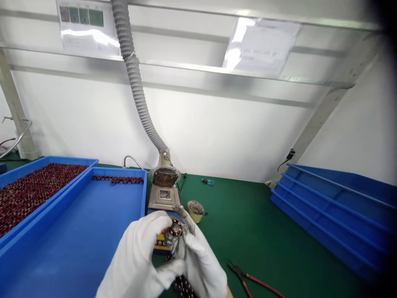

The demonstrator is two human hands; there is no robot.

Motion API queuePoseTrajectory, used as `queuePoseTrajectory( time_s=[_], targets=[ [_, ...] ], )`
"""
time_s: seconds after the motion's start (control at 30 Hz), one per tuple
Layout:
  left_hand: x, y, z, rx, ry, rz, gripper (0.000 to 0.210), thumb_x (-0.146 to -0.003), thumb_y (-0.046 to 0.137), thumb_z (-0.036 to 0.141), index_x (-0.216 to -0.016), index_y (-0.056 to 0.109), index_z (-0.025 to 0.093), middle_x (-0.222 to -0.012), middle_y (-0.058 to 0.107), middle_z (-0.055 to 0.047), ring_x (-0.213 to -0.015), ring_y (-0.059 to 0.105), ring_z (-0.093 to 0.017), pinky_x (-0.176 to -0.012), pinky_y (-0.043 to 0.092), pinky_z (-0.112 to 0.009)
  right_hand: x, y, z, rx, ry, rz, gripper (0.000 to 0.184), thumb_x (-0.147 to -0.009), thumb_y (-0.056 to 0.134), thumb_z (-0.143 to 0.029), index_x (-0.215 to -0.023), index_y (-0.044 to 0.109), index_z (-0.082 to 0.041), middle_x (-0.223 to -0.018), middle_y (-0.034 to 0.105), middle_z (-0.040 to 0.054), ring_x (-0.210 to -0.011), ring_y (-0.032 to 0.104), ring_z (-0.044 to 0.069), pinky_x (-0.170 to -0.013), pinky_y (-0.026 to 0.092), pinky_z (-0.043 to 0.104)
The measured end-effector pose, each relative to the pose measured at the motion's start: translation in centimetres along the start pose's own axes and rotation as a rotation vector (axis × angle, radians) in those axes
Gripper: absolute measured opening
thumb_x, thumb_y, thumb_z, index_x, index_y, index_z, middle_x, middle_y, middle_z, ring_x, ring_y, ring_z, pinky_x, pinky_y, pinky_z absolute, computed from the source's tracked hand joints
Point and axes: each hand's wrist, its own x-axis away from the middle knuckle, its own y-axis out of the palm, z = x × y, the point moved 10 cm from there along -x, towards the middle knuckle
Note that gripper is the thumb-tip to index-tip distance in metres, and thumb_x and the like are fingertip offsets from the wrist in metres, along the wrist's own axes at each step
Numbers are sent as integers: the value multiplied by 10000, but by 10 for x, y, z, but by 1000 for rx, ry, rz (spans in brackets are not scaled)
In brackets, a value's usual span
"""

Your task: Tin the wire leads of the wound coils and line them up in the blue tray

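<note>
A small black ring-shaped part with copper-coloured dots point(176, 227) is held up between both hands, its face turned towards me. My right hand point(201, 256), in a white glove with grey-smudged fingertips, has its fingers closed around this ring. My left hand point(136, 252), also white-gloved, reaches in from the left. Its forefinger tip touches or nearly touches the ring's edge, while the thumb stands apart lower down. Below the hands, more dark dotted parts point(182, 286) lie partly hidden. Just behind the hands is a metal solder pot point(156, 200), partly covered by the gloves.
A blue tray point(71, 231) on the left carries a row of rings point(119, 179); another tray is full of them point(40, 182). A grey hose point(136, 78) hangs behind. Right are a small cup point(195, 215), red-handled pliers point(238, 271) and stacked blue trays point(331, 207).
</note>
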Motion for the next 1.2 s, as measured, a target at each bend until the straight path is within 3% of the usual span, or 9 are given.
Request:
queuePoseTrajectory(
  time_s=[0.1,0.27,0.37,0.5,0.73,0.83,0.97,1.07,1.2],
  targets=[
    [-9,-7,17,-78,117,194,413,-738,603,271,-1122,464,211,-1094,618,-96,-947,609,-223,-766,526,-341,2,11,-2,-89,1,-43,367,-645,712,-299,-1000,627,-261,-1028,656,37,-921,607,181,-820,470,314],
    [-14,-1,12,-145,162,314,211,-763,562,236,-971,538,216,-1008,625,-103,-876,627,-231,-693,542,-352,-8,-2,-9,-4,-105,-5,215,-668,711,-314,-859,678,-222,-934,681,47,-858,619,176,-819,463,301],
    [-13,11,2,-126,132,256,248,-721,586,185,-959,531,232,-1113,571,-113,-961,600,-245,-738,545,-374,-15,-9,-14,106,-160,19,238,-641,735,-318,-825,666,-183,-836,683,65,-763,626,176,-768,468,306],
    [-9,22,-8,47,99,184,310,-719,631,218,-996,495,244,-1107,574,-90,-959,609,-206,-745,558,-313,-23,-15,-1,49,-77,-35,275,-631,738,-350,-825,658,-172,-796,672,65,-744,624,178,-751,468,310],
    [-7,15,5,-64,196,254,262,-703,562,126,-949,526,207,-1013,612,-105,-907,613,-216,-703,542,-338,-19,-23,1,72,-28,-34,270,-613,757,-231,-860,662,-179,-832,673,60,-738,622,165,-719,482,283],
    [-10,17,3,-6,154,216,270,-691,561,118,-938,519,217,-1029,602,-96,-924,604,-205,-720,541,-329,-14,-18,4,55,11,-44,320,-658,714,-338,-926,649,-174,-889,662,88,-812,621,203,-779,478,343],
    [-9,15,7,-64,163,214,279,-687,527,94,-937,527,217,-1046,593,-100,-956,588,-222,-739,528,-363,-17,-27,9,104,-42,-10,408,-573,775,-311,-942,638,-202,-910,665,79,-815,623,205,-769,486,333],
    [-8,19,0,56,89,164,299,-690,581,129,-959,511,239,-1096,563,-83,-978,580,-202,-769,530,-335,-24,-30,25,63,13,-49,417,-560,768,-386,-917,649,-205,-858,674,79,-804,630,216,-774,486,354],
    [-8,15,-1,91,95,178,236,-743,599,204,-960,512,242,-1075,576,-79,-969,588,-195,-759,542,-324,-20,-25,6,209,-75,-84,326,-641,708,-386,-913,649,-219,-867,666,67,-839,619,202,-799,470,336]
  ],
)
